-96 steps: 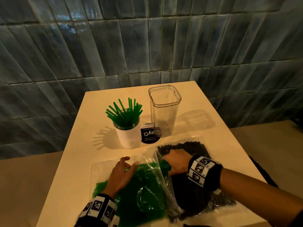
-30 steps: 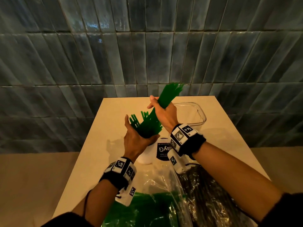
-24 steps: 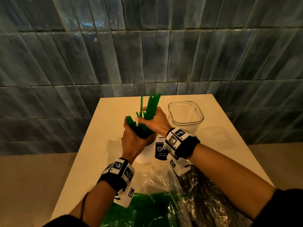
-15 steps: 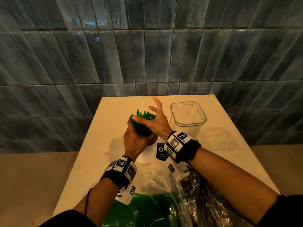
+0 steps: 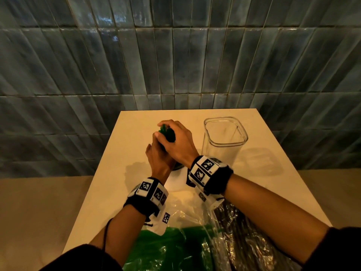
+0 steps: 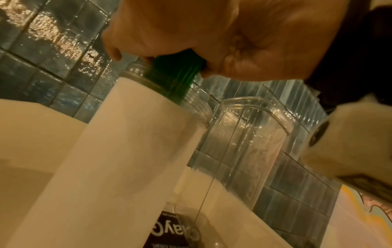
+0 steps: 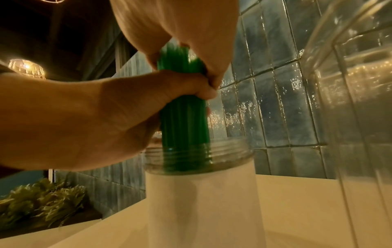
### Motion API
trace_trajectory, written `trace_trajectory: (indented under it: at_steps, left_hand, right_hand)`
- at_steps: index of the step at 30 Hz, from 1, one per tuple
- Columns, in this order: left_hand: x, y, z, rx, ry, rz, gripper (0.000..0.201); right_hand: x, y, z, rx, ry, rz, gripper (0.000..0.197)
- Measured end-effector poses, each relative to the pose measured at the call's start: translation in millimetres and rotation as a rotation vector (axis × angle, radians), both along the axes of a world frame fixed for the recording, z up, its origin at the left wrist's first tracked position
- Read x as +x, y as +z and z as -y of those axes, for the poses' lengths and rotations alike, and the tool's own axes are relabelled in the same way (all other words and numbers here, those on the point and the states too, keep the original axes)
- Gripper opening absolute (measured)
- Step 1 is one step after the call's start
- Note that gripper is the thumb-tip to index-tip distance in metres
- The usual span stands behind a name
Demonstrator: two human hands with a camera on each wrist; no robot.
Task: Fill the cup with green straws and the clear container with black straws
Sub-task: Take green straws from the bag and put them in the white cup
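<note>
A white cup (image 5: pixel 176 183) with a clear threaded rim stands mid-table, and a tight bundle of green straws (image 5: pixel 167 133) sticks up out of it. My left hand (image 5: pixel 156 156) grips the bundle from the left just above the rim. My right hand (image 5: pixel 178 141) curls over the bundle's top and squeezes it. In the right wrist view the left hand (image 7: pixel 106 109) wraps the green straws (image 7: pixel 183 120) above the cup (image 7: pixel 201 201). The clear container (image 5: pixel 224 141) stands just right of the cup with no straws in it.
A plastic bag of green straws (image 5: pixel 175 249) and a bag of black straws (image 5: pixel 246 241) lie at the table's near edge under my forearms. A black round label (image 6: pixel 169 234) lies between cup and container. The tiled wall (image 5: pixel 175 55) stands behind the table.
My right hand brought a bundle of green straws down into the cup. Half a second ago its fingers were spread above the straws; now they curl round the top. The left hand stays on the bundle.
</note>
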State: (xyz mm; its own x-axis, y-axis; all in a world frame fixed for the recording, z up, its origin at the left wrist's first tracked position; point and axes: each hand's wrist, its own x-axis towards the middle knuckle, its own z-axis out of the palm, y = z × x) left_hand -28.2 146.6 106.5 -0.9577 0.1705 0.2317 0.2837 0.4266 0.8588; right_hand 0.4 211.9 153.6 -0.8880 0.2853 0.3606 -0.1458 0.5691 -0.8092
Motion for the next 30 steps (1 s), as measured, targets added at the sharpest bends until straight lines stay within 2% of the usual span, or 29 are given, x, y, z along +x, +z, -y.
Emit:
trace_trajectory:
  at_steps: [3,7,9,11,14,17,20,22,24,27,29,30]
  left_hand:
    - [-3,-5,3,-0.018,0.002,0.047,0.029]
    - [-3,-1,6,0.137,0.049,-0.009,0.025]
    - [0,8,5,0.290,0.055,0.056,0.025]
    - [-1,9,4,0.372,0.050,0.103,0.031]
    - [-3,5,8,0.290,0.113,0.105,0.036]
    - [-7,5,12,0.318,0.162,0.184,0.042]
    - [-6,5,16,0.318,0.103,0.212,0.060]
    - [-4,2,21,0.308,0.062,0.232,0.077]
    - [-1,-6,28,0.290,0.012,0.258,0.096]
    - [12,-21,44,0.270,0.009,0.240,0.110]
    - [35,-31,56,0.269,0.084,0.126,0.097]
    - [51,-36,61,0.249,0.101,0.056,0.082]
  right_hand:
    - [1,-4,-3,0.084,0.116,0.105,0.049]
    - [5,-3,-3,0.194,0.158,0.025,0.031]
    - [5,2,-1,0.143,0.172,0.019,0.041]
    - [5,5,0,0.102,0.208,0.092,0.058]
    - [11,9,-4,0.094,0.209,0.166,0.067]
    - [34,14,-15,0.002,0.147,0.115,0.048]
    - [75,5,-31,-0.160,0.090,0.086,0.028]
    - [106,-10,-44,-0.224,-0.009,0.110,0.020]
    - [134,-34,-58,-0.241,-0.139,0.229,0.015]
    - [169,-74,-76,-0.134,-0.229,0.591,0.015]
    - [187,-91,-77,-0.051,-0.122,0.772,0.014]
    - [194,-94,-73,-0.025,-0.050,0.812,0.013]
